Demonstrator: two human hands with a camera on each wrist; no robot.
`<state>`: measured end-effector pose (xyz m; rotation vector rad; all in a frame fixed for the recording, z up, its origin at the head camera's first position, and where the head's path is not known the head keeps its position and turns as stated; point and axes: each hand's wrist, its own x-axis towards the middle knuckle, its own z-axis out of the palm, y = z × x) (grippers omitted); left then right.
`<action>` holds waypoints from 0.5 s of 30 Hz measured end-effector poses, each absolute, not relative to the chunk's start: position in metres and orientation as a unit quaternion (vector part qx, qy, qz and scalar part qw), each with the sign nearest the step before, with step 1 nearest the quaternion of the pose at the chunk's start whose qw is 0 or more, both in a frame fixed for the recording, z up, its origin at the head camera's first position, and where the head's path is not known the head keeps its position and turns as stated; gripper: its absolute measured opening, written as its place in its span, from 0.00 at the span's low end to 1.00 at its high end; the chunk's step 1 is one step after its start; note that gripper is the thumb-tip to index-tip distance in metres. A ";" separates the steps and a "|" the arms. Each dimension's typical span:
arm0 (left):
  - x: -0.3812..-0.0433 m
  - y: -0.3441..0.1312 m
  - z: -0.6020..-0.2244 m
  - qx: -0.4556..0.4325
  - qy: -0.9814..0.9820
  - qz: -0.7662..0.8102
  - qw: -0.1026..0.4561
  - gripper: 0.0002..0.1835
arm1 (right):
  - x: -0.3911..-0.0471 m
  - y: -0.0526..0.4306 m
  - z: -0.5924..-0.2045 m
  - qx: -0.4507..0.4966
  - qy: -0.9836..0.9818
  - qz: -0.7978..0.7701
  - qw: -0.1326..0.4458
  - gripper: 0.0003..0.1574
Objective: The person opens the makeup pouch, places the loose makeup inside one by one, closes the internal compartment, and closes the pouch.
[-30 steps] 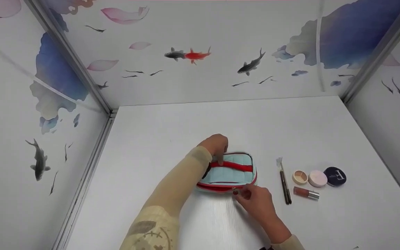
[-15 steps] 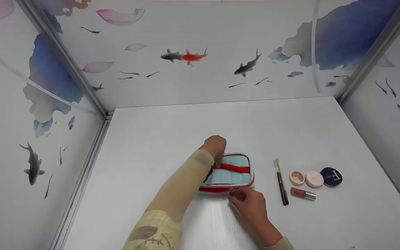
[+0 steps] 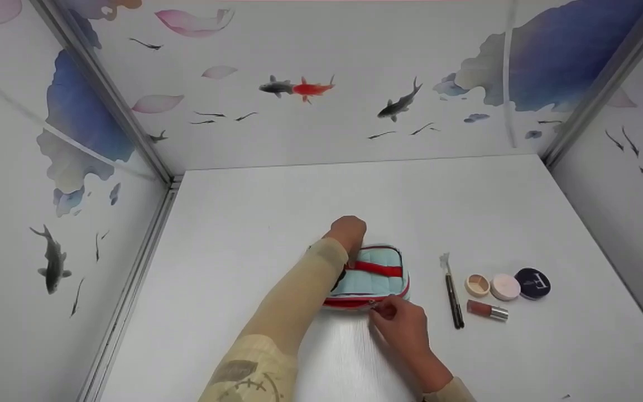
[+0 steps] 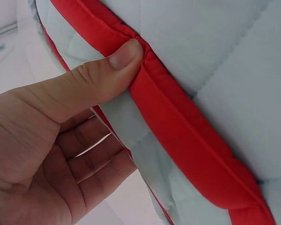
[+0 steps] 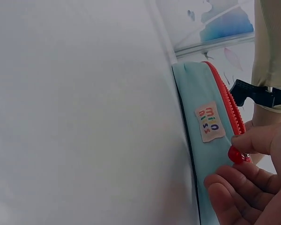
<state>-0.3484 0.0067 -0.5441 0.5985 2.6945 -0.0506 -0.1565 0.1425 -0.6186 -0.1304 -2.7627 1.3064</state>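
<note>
A light blue quilted makeup bag with red trim lies on the white table. My left hand reaches across its far left side. In the left wrist view that hand's thumb presses the red carry strap on the lid, while the other fingers lie behind the bag's edge. At the near side, my right hand pinches a red zipper pull between thumb and forefinger. The red zipper runs along the bag's edge above a colourful lettered label. My left forearm hides the bag's left end.
Right of the bag lie slim makeup brushes, an open concealer pot, a pale pink round case, a dark blue round compact and a lip gloss tube. Walls printed with fish enclose the table.
My left hand and forearm have shifted slightly to the right over the bag. My right hand keeps its pinch on the zipper pull at nearly the same spot.
</note>
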 end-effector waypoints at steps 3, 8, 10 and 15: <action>-0.349 0.007 -0.544 0.214 0.958 -0.026 0.188 0.23 | -0.156 0.146 -0.617 -0.031 -0.895 0.442 0.041 0.08; -0.351 0.009 -0.546 0.220 0.956 -0.045 0.187 0.25 | -0.155 0.150 -0.613 -0.018 -0.880 0.471 0.055 0.10; -0.351 0.009 -0.547 0.222 0.956 -0.051 0.186 0.25 | -0.154 0.151 -0.612 -0.018 -0.875 0.480 0.056 0.11; -0.354 0.014 -0.556 0.222 0.956 -0.060 0.179 0.21 | -0.154 0.155 -0.611 -0.032 -0.870 0.489 0.047 0.10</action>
